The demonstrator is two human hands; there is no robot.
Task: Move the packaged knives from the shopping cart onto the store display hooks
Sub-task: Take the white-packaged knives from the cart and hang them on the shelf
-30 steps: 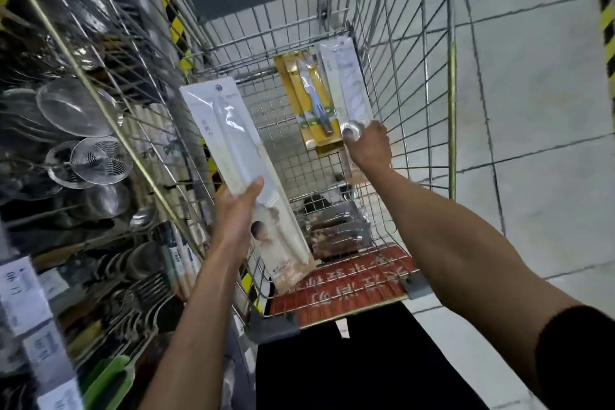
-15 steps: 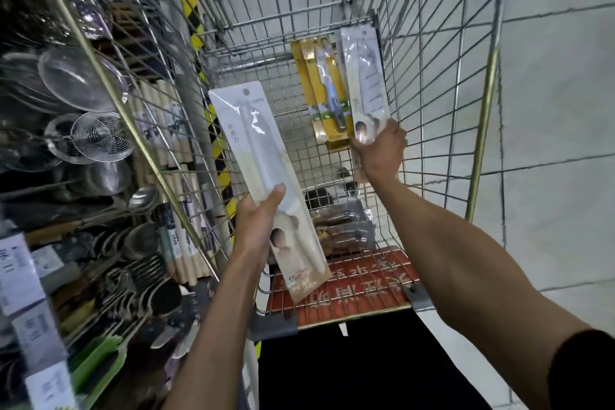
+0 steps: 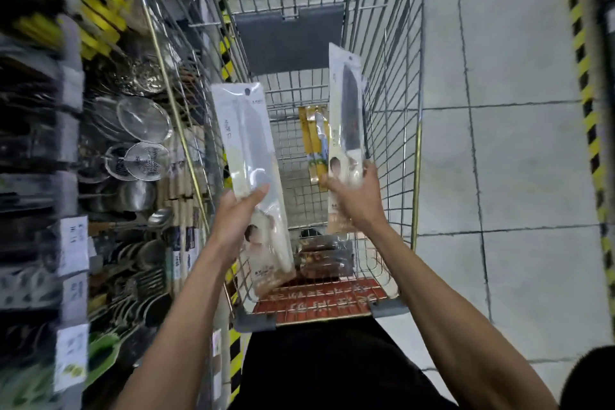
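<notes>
The left hand (image 3: 238,216) grips a white knife pack (image 3: 248,156) at its lower half, thumb laid across the clear front and the fingers curled behind it. The pack stands nearly upright, its hang-hole end on top, over the near left corner of the cart (image 3: 416,156). Its bottom end dips below the cart's left rim. The knife inside is pale and hard to make out.

The right hand (image 3: 352,196) is curled round the lower part of a second pack (image 3: 346,103), about where the knife handle sits; a dark blade shows through the plastic above the fingers. This pack also stands upright, lifted clear of the cart floor and just inside the cart's right wall. The two packs are apart, with the cart's open middle between them.

Down in the cart, toward its far end, a yellow pack (image 3: 312,140) leans against the wire; it shows between the two raised packs. Dark packets (image 3: 324,256) lie on the cart floor at the near end, just ahead of a red panel (image 3: 316,301) with printed characters. A grey flap (image 3: 289,36) hangs at the cart's far end.

Left of the cart stands a shelf (image 3: 70,130), blurred, with wire strainers (image 3: 143,160) and other steel kitchenware, and white price tags (image 3: 73,243) on its edge. Right of the cart is grey tiled floor (image 3: 515,160), with a yellow and black hazard stripe (image 3: 589,110) farther right.
</notes>
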